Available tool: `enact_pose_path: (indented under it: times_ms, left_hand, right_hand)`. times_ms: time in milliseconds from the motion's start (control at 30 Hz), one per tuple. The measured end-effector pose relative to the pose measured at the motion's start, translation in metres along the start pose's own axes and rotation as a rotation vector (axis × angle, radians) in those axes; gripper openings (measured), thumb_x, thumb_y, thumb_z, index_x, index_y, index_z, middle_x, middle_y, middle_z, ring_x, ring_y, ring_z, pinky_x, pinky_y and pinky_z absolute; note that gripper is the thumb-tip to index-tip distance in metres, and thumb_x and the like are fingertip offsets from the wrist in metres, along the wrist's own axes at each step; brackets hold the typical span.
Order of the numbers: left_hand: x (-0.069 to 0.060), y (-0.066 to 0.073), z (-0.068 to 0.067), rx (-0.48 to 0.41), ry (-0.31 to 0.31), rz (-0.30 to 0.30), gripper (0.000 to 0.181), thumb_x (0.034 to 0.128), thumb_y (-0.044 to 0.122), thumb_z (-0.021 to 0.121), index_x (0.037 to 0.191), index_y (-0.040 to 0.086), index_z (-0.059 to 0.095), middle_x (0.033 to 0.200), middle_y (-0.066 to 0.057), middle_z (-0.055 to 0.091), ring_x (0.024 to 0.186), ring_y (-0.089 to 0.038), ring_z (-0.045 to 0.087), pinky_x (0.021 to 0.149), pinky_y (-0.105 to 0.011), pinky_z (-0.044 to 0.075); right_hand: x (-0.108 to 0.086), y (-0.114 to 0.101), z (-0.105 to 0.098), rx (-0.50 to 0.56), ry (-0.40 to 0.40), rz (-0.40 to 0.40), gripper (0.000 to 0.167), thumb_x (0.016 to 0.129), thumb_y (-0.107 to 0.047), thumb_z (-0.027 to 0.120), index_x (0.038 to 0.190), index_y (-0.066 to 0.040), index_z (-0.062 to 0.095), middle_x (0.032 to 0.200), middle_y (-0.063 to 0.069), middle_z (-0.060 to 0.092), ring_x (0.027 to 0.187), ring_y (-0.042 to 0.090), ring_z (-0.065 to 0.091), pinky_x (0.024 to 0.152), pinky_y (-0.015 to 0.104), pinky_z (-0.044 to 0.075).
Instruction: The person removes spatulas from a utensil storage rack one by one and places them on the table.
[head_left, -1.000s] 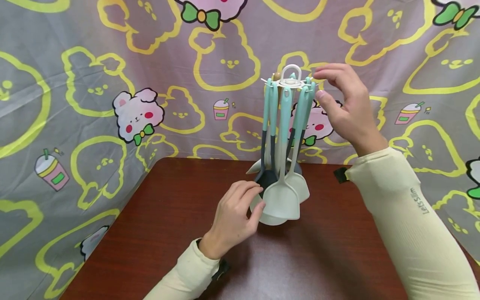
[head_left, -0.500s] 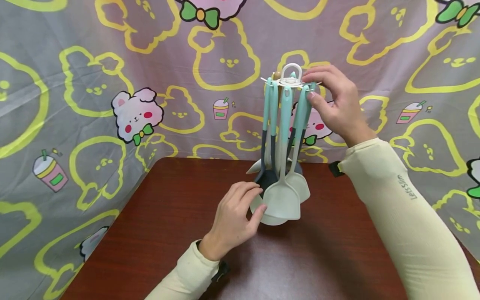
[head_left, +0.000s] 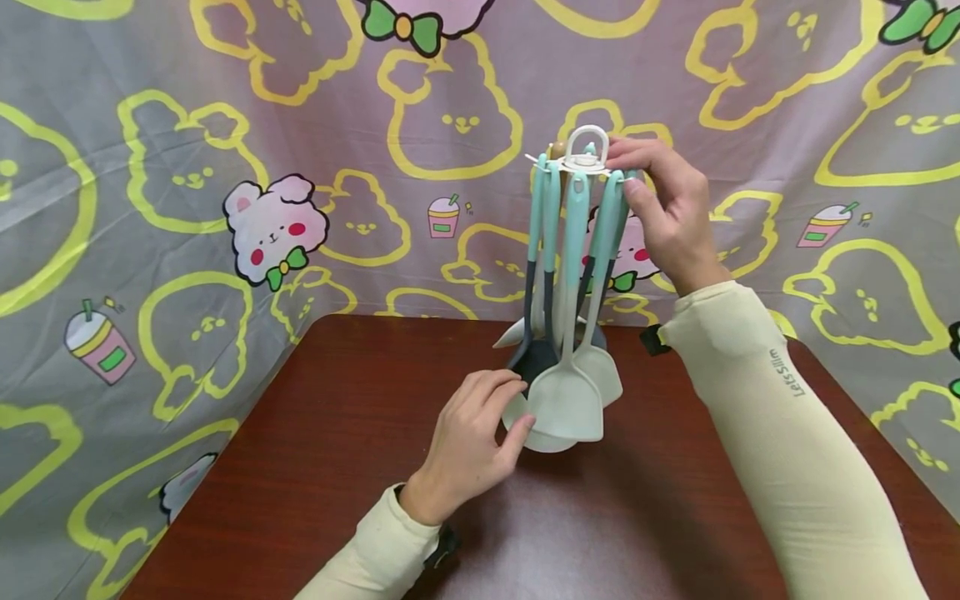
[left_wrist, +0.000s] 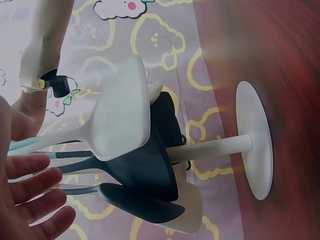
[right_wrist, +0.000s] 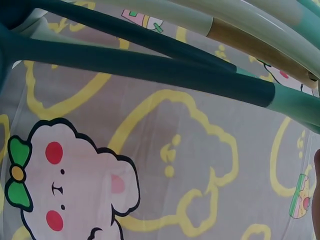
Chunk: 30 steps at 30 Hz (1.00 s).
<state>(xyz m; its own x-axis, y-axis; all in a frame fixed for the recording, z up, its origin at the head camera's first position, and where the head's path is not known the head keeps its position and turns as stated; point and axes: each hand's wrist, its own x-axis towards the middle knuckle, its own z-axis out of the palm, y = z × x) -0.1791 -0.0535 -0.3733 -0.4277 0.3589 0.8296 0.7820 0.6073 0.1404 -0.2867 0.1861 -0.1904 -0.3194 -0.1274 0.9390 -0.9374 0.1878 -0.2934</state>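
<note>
A white rack (head_left: 581, 163) with a loop on top holds several hanging utensils with turquoise handles. At its upper right, my right hand (head_left: 675, 212) has thumb and fingers around the top of a turquoise handle (head_left: 620, 218). Lower down, my left hand (head_left: 468, 442) is relaxed beside the utensil heads, its fingertips close to the front white turner (head_left: 566, 404); contact is unclear. The left wrist view shows my left hand (left_wrist: 35, 195) with fingers spread by the dark turner (left_wrist: 145, 167), and the rack's round base (left_wrist: 255, 142) upright on the table. Handles cross the top of the right wrist view.
The rack stands on a reddish-brown table (head_left: 360, 392), near its back edge. Behind and to the sides hangs a grey curtain (head_left: 450, 275) with yellow outlines and cartoon animals.
My right hand has moved left to the rack's upper right side and closed around a handle top there. My left hand has barely moved, and the utensils hang nearly as before.
</note>
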Motion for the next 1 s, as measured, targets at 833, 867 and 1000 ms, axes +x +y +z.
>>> enact_pose_path:
  times_ms: [833, 867, 1000]
  left_hand:
    - [0.012, 0.0, -0.001, 0.003, 0.008, 0.05, 0.033, 0.0795, 0.017, 0.076, 0.11, 0.005, 0.07, 0.114, -0.005, 0.067, 0.107, -0.021, 0.061, 0.094, -0.033, 0.051]
    - [0.012, 0.001, -0.001, 0.003, 0.01, 0.049, 0.033, 0.0794, 0.017, 0.076, 0.109, 0.005, 0.07, 0.114, -0.005, 0.067, 0.107, -0.021, 0.061, 0.093, -0.033, 0.051]
    - [0.012, 0.002, 0.0, -0.004, 0.008, 0.046, 0.032, 0.0795, 0.016, 0.076, 0.108, 0.004, 0.07, 0.113, -0.005, 0.067, 0.106, -0.02, 0.061, 0.093, -0.033, 0.051]
  right_hand:
    - [0.001, 0.005, 0.006, 0.04, 0.07, 0.025, 0.034, 0.089, -0.012, 0.045, 0.093, 0.019, 0.057, 0.102, -0.011, 0.068, 0.106, 0.014, 0.064, 0.094, 0.025, 0.047]
    - [0.0, 0.005, 0.006, 0.042, 0.068, 0.025, 0.034, 0.089, -0.012, 0.045, 0.093, 0.019, 0.057, 0.102, -0.011, 0.068, 0.106, 0.014, 0.064, 0.093, 0.025, 0.047]
    - [-0.002, 0.007, 0.007, 0.048, 0.062, 0.023, 0.034, 0.089, -0.013, 0.044, 0.093, 0.019, 0.056, 0.103, -0.011, 0.068, 0.105, 0.013, 0.064, 0.092, 0.024, 0.048]
